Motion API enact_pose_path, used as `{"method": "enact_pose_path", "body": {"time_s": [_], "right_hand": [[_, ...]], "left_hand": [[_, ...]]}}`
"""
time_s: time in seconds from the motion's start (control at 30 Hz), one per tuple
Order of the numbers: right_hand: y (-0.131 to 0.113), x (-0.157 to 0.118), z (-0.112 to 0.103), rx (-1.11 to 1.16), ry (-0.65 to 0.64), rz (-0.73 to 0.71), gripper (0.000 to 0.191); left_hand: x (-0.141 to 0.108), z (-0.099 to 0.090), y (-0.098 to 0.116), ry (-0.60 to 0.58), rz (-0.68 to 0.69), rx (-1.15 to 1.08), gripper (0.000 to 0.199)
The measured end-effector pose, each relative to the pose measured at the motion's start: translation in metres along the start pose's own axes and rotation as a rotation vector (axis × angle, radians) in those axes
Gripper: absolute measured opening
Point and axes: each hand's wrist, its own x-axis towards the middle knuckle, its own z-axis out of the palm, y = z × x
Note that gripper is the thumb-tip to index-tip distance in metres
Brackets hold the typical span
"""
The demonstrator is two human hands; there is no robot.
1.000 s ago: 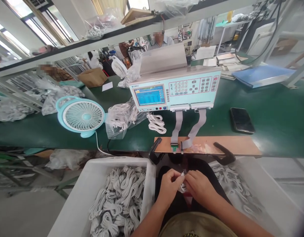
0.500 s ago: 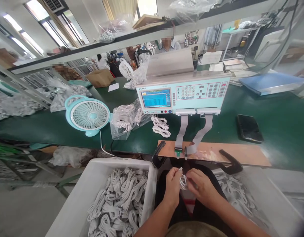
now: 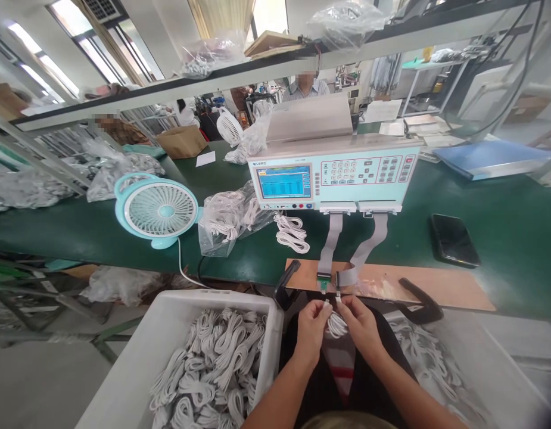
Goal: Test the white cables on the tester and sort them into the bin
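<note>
A coiled white cable point(image 3: 336, 325) hangs between my two hands, just below the bench edge. My left hand point(image 3: 313, 325) pinches one plug end of it, close under a small green connector board point(image 3: 324, 284). The other plug end is in the fingers of my right hand point(image 3: 359, 325), held at the tip of the second ribbon connector point(image 3: 338, 281); whether it is inserted cannot be made out. Grey ribbon cables point(image 3: 331, 247) run from these connectors up to a tester point(image 3: 333, 179) with a lit blue screen.
A white bin point(image 3: 270, 345) of bundled cables stands at left, another with cables at right. Black clamps point(image 3: 288, 283) hold a brown board point(image 3: 391, 286) on the bench. A fan point(image 3: 161, 208), bagged cables point(image 3: 226, 217) and a phone point(image 3: 454, 239) lie around. People are behind.
Both hands have moved slightly up toward the connectors. My right hand has shifted from beside the coil to a plug end at the right connector, and the coil now hangs more visibly between them.
</note>
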Motion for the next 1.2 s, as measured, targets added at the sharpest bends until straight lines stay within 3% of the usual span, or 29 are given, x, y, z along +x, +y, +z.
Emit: {"method": "enact_pose_path", "body": {"time_s": [0.2,0.43,0.6,0.77,1.03,1.2], "right_hand": [[-0.012,-0.003,0.003,0.068,0.037,0.104,0.041],[-0.013,-0.001,0.003,0.127,0.048,0.103,0.04],[-0.015,0.002,0.008,0.291,0.07,0.274,0.039],[-0.015,0.005,0.009,0.422,0.072,0.35,0.038],[-0.014,0.005,0.003,0.354,0.029,0.345,0.036],[-0.017,0.005,0.004,0.348,0.022,0.361,0.035]], "left_hand": [[0.006,-0.007,-0.001,-0.093,-0.019,0.027,0.034],[0.013,-0.015,0.008,-0.181,0.043,0.18,0.031],[0.016,-0.022,0.02,-0.29,0.088,0.287,0.033],[0.022,-0.019,0.018,-0.219,0.087,0.268,0.029],[0.024,-0.011,0.006,-0.114,0.119,0.135,0.032],[0.02,0.0,0.006,-0.058,0.066,-0.042,0.033]]}}
